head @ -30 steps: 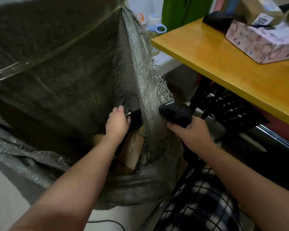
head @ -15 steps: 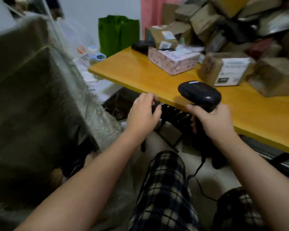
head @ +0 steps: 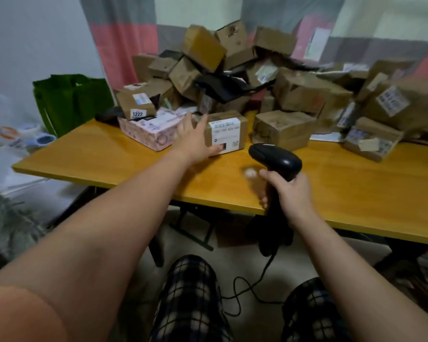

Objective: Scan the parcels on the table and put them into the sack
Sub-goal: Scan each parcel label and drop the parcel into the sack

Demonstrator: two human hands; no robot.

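A big pile of parcels point(head: 232, 70) sits on the yellow table point(head: 109, 154), so most of the job is left to do. The left hand point(head: 194, 138) reaches with fingers spread wide to a brown box point(head: 229, 133) with a white label. It seems to touch the box but does not wrap round it yet. The right hand point(head: 290, 191) curls tight round the black scanner point(head: 276, 160). Only a grey bit of the sack point(head: 3, 218) shows low on the left. A second ago the left hand was inside the sack. Half a second ago it was down by the table edge.
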